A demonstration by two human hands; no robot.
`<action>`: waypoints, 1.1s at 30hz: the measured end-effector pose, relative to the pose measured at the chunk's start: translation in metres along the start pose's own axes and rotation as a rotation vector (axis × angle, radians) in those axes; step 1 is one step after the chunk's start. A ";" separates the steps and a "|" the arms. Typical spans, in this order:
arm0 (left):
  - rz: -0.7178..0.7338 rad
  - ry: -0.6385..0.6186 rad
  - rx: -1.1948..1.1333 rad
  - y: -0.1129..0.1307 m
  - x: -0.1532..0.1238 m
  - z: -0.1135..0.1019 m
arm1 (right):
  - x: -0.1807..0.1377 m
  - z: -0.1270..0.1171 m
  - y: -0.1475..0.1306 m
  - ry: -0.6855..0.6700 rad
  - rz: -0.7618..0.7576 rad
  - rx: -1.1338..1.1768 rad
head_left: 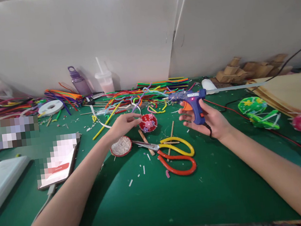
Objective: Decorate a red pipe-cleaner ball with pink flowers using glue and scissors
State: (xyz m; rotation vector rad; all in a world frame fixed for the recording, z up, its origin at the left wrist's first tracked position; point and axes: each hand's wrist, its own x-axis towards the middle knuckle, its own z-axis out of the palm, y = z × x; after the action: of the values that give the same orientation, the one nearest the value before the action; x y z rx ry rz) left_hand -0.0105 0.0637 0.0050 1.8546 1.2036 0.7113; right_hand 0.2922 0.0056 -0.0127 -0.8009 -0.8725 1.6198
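My left hand (pixel 125 126) is closed, with its fingertips at the left edge of a small red round ornament (pixel 148 123) carrying pink and lilac flowers and pale beads. My right hand (pixel 208 119) holds a blue hot glue gun (pixel 192 99) by its handle, nozzle pointing left. The gun has an orange trigger and a lit red light, and a long glue stick (pixel 234 87) sticks out behind. Below my left hand lies a round red-rimmed piece (pixel 121 146) covered in pale beads. Scissors (pixel 171 152) with yellow and orange handles lie beside it, over wooden sticks (pixel 145 141).
Pipe cleaners (pixel 124 100) lie along the back, near a purple bottle (pixel 79 81), a lidded cup (pixel 105 82) and a ribbon roll (pixel 51 108). A phone (pixel 60 159) and a white power bank (pixel 6 184) are left. Green ornaments (pixel 256 110) and a red cable (pixel 292 138) lie right.
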 end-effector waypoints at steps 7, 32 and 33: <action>-0.007 -0.013 -0.044 -0.007 0.003 0.001 | 0.000 0.000 0.000 0.004 0.009 0.021; 0.042 0.005 0.012 -0.009 0.005 0.000 | 0.000 0.002 -0.003 -0.078 -0.028 -0.019; 0.044 0.007 0.019 -0.009 0.005 0.000 | 0.000 0.003 -0.004 -0.069 -0.014 0.004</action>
State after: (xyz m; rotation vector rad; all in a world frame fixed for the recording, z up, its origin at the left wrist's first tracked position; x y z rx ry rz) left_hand -0.0127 0.0701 -0.0028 1.9008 1.1814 0.7331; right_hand 0.2915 0.0053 -0.0080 -0.7381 -0.9208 1.6444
